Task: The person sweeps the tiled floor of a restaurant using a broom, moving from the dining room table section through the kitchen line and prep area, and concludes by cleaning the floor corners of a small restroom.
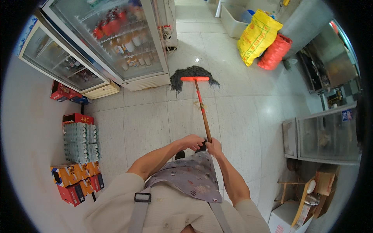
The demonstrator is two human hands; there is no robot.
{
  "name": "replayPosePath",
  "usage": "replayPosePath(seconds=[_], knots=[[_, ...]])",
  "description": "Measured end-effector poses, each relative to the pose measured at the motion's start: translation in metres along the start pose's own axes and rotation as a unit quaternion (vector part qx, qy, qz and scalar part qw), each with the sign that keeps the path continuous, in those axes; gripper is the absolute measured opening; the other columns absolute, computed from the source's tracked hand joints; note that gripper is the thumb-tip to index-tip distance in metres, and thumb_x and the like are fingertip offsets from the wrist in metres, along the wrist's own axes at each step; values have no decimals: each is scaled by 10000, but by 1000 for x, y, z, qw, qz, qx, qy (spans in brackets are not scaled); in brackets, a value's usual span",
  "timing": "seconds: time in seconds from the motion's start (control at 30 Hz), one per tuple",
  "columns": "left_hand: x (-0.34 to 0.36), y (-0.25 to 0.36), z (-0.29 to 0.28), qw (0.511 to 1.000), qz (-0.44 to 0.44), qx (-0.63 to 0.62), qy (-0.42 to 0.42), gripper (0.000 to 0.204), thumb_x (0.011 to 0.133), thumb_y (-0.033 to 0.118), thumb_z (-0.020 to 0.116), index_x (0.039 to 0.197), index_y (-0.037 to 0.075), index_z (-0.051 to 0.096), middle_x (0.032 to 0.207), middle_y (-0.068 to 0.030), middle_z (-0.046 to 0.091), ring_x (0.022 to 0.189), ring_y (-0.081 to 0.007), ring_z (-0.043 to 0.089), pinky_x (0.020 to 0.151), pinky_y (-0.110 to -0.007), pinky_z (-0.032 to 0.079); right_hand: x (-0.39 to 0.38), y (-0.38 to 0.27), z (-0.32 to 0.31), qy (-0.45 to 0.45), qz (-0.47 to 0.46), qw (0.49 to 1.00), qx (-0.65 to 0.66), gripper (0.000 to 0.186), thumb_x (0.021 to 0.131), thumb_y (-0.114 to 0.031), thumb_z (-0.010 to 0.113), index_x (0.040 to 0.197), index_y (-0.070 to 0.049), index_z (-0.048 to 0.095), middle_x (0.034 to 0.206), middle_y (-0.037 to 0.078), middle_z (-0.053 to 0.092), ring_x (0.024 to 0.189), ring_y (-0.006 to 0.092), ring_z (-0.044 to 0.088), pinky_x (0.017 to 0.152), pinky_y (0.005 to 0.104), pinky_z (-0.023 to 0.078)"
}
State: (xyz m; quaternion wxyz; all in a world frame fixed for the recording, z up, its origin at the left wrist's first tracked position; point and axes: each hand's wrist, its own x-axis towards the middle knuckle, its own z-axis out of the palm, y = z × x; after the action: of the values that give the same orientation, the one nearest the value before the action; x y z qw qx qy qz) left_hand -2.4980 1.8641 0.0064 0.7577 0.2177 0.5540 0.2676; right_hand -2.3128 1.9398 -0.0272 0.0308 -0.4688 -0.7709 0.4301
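A string mop with dark grey strands [191,72] lies spread on the tiled floor ahead of me. Its orange-red head bar [194,79] joins a wooden handle [206,121] with red wrapping, which slants back towards me. My right hand [214,148] is closed round the near end of that handle. Close beside it on the left, my left hand [190,142] has loosely bent fingers, with a small gap to the handle and nothing visible in them. A grey patterned apron [190,174] covers my front, and dark shoes show just past it.
Glass-door drink fridges [145,79] stand at the far left. Bottle packs [81,141] and drink cartons [72,174] line the left wall. A yellow sack [258,37] and a red sack [276,52] sit far right; a glass-sided cabinet [326,132] and wooden stool [289,183] are at right.
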Motion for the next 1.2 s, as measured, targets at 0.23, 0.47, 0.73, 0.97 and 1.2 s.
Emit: replayPosePath(seconds=[0.23, 0.47, 0.73, 0.97, 1.2], knots=[[19, 36, -81, 982, -34, -114, 143, 470, 906, 369, 546, 1168, -21, 555, 1136, -143, 602, 933, -233, 618, 758, -352, 515, 209, -54, -18, 54, 186, 957, 215, 391, 771, -147, 615, 1103, 57, 580, 869, 215, 648, 655, 290, 639, 599, 388, 499], [31, 89, -130, 921, -67, -255, 285, 410, 915, 325, 532, 1175, 9, 548, 1099, -124, 613, 899, -210, 612, 744, -342, 511, 490, -69, -84, 48, 42, 995, 71, 297, 751, -133, 578, 984, 45, 622, 654, 170, 625, 539, 270, 616, 503, 379, 485], [87, 180, -123, 939, -108, -206, 253, 450, 930, 347, 528, 1211, -5, 543, 1156, -126, 589, 1006, -236, 588, 846, -363, 477, 644, -97, -165, 68, 67, 995, 32, 301, 816, -210, 532, 1043, -36, 624, 929, 226, 660, 887, 367, 639, 780, 462, 483], [142, 216, -126, 977, -95, -114, 152, 407, 897, 365, 550, 1151, 48, 586, 1101, -73, 588, 967, -193, 576, 795, -324, 473, 499, 86, -178, 69, 30, 996, -56, 287, 850, -275, 528, 1002, -39, 591, 707, 174, 614, 543, 313, 588, 538, 430, 464], [203, 196, -71, 994, -57, 65, -66, 520, 888, 450, 545, 1200, 34, 561, 1055, -66, 572, 985, -212, 567, 721, -364, 481, 156, 73, -141, -34, 226, 958, 170, 201, 892, -228, 545, 977, -47, 565, 645, 41, 549, 472, 134, 507, 406, 292, 414]])
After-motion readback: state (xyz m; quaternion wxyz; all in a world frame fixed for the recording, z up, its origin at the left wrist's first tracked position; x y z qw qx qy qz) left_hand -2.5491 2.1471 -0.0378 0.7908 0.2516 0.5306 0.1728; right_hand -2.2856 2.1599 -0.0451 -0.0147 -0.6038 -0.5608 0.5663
